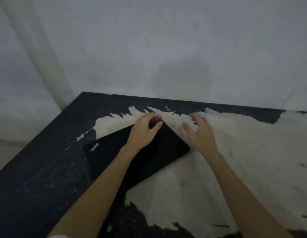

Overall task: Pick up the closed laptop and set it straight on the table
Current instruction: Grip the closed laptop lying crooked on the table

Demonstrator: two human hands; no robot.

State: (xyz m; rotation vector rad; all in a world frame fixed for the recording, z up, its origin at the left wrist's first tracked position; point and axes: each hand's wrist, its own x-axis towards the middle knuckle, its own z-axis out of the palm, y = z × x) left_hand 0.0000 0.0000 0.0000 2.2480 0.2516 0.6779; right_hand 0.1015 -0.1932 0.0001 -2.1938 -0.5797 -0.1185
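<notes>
A closed black laptop (158, 152) lies flat on the table (46, 169), turned at an angle so one corner points away from me. My left hand (144, 129) rests on that far corner with its fingers curled over the edge. Just to the right of the laptop's right edge hovers my right hand (200, 133), fingers spread and holding nothing, close to the laptop without touching it. A small pale label shows on the lid near its left corner.
The table top is black with a large worn patch where the pale underlayer shows. Its far edge (183, 101) runs close behind the hands, against a white fabric backdrop (149, 48). The left edge drops off to a pale floor.
</notes>
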